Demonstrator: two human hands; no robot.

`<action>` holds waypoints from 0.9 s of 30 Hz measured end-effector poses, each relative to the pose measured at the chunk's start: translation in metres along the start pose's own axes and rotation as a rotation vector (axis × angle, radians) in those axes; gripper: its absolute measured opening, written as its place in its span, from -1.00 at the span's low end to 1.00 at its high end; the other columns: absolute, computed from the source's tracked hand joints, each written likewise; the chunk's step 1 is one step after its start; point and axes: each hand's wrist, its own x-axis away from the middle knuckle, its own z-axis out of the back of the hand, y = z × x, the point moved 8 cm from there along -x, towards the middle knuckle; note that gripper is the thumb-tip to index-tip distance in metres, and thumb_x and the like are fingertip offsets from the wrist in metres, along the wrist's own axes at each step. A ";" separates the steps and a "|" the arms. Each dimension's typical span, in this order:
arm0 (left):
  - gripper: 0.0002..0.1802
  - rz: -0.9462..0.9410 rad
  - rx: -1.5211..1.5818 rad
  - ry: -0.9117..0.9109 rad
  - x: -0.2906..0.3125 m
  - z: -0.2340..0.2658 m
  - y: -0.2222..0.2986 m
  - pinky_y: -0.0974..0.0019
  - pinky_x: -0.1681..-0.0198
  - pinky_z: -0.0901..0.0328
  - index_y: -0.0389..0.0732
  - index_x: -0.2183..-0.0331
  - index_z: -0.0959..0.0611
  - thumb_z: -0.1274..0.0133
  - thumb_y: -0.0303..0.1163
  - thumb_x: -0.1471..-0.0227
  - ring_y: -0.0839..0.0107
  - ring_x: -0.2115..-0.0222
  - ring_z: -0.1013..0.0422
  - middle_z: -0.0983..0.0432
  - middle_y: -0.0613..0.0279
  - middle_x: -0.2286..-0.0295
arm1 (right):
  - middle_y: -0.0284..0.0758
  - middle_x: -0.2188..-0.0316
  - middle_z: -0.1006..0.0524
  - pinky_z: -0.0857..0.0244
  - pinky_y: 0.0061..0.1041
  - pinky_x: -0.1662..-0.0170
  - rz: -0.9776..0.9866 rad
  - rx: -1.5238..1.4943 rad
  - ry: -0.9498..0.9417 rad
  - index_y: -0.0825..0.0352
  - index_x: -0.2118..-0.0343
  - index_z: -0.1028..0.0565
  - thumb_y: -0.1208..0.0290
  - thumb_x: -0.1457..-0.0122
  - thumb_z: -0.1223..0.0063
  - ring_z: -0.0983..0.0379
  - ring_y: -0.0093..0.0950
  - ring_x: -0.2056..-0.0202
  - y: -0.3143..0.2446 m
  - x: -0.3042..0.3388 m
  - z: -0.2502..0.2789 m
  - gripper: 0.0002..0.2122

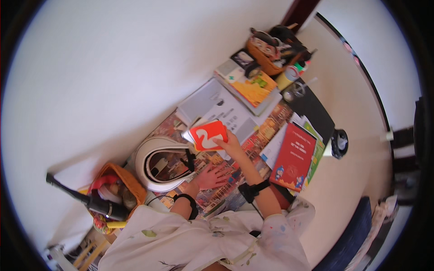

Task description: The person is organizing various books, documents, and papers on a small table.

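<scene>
My right hand (233, 145) is closed on a red card (208, 135) with a white swan-like figure on it. White edges behind it suggest more cards in the same grip. The card is held up over the middle of the patterned table (266, 131). My left hand (212, 178) lies palm down with fingers spread, near the table's front edge and holding nothing. Just left of it is a white ring-shaped visor (142, 165) with a dark strap. Dark bands circle both my wrists.
Right of my hands lie a red booklet (294, 156) and papers. Further back are a grey-white folder (217, 101), an orange-yellow book (255, 88), a glass (294, 92) and a full basket (266, 63). At left, a wicker basket (135, 185) sits beside a black lamp-like device (106, 205).
</scene>
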 end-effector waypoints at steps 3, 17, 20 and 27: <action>-0.37 -0.015 0.002 0.058 0.003 0.005 0.002 0.10 -0.11 0.19 0.09 -0.05 -0.16 0.45 0.17 0.01 0.26 -0.08 0.09 0.04 0.34 -0.08 | -0.25 0.24 -0.40 -0.21 -0.58 0.17 -0.022 0.268 -0.029 0.46 0.10 -0.25 0.44 0.09 -0.08 -0.33 -0.55 0.25 0.004 0.039 0.054 -0.55; -0.30 -0.048 0.011 0.052 -0.006 0.001 0.004 0.11 -0.09 0.15 0.06 -0.09 -0.04 0.45 0.20 0.03 0.27 -0.09 0.08 0.11 0.31 -0.10 | -0.23 0.23 -0.42 -0.19 -0.53 0.15 -0.584 0.327 -0.543 0.45 0.15 -0.31 0.27 0.13 -0.09 -0.33 -0.46 0.21 0.125 0.158 0.064 -0.52; -0.29 -0.064 -0.306 0.113 -0.004 0.004 0.006 0.08 -0.07 0.13 0.02 -0.10 -0.01 0.46 0.19 0.02 0.27 -0.10 0.10 0.14 0.30 -0.11 | -0.19 0.26 -0.43 -0.21 -0.50 0.17 -0.471 0.424 -0.560 0.48 0.17 -0.32 0.25 0.17 -0.11 -0.35 -0.42 0.23 0.138 0.149 0.044 -0.50; -0.49 -0.031 -1.049 0.575 0.006 0.030 0.029 0.26 0.22 -0.24 -0.12 0.08 -0.34 0.28 -0.01 -0.04 0.38 0.23 -0.33 -0.37 0.24 0.22 | -0.12 0.29 -0.41 -0.24 -0.41 0.22 -0.311 0.601 -0.484 0.36 0.24 -0.37 0.18 0.24 -0.14 -0.35 -0.25 0.24 0.125 0.151 0.026 -0.52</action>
